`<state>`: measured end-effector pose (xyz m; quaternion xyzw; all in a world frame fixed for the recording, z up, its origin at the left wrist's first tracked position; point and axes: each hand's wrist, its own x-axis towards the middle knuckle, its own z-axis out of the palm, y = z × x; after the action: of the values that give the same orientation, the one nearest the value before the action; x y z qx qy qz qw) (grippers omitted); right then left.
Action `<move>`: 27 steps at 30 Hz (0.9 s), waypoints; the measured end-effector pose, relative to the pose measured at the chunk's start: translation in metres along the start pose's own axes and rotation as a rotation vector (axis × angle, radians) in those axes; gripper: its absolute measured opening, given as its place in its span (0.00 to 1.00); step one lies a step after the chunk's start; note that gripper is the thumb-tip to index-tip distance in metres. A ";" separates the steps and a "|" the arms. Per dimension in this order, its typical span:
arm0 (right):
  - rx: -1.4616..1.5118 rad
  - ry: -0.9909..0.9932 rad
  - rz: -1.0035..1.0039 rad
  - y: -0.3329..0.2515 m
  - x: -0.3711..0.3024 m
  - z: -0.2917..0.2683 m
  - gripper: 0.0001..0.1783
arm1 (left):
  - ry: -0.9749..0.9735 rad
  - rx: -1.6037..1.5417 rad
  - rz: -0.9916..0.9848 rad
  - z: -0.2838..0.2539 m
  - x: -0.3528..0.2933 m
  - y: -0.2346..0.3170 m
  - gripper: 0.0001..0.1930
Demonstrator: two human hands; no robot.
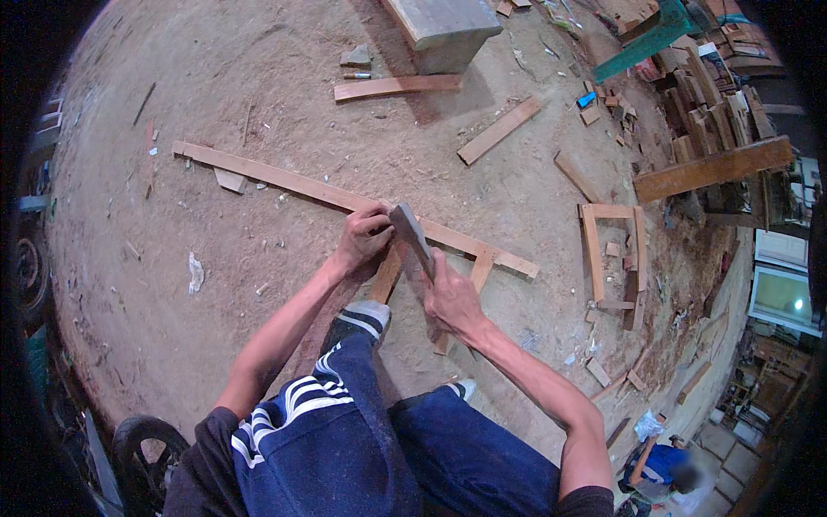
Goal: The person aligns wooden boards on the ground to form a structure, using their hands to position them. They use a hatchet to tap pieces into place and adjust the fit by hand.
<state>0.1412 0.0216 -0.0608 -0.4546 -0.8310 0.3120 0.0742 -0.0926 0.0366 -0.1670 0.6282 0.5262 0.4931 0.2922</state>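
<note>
Gripping grey hammer (410, 231), right hand (451, 297), left hand (363, 234) on long plank (284, 178)

the person wears dark blue track trousers (379, 439) with white stripes running down the left leg and curving across the thigh. a dark short-sleeved top (202, 470) covers the shoulders, its sleeve ends showing at both upper arms. both forearms are bare, with no watch, glove or band on the left hand (362, 234) or the right hand (451, 297). grey shoes (369, 312) with pale soles cover the feet.
</note>
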 end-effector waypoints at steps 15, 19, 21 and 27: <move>0.046 -0.058 0.051 -0.005 -0.001 0.000 0.22 | 0.039 0.061 0.028 0.001 0.000 0.005 0.08; 0.045 -0.022 0.027 0.002 -0.002 0.003 0.21 | 0.032 0.015 0.010 0.000 0.003 0.008 0.08; 0.059 -0.005 0.010 -0.003 -0.002 0.001 0.21 | 0.008 0.009 0.006 -0.004 0.000 0.004 0.08; 0.040 -0.072 0.052 -0.005 -0.001 -0.005 0.22 | 0.034 0.022 0.016 0.001 0.003 0.008 0.07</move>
<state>0.1402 0.0213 -0.0544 -0.4629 -0.8146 0.3466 0.0454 -0.0889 0.0369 -0.1591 0.6270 0.5315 0.5002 0.2723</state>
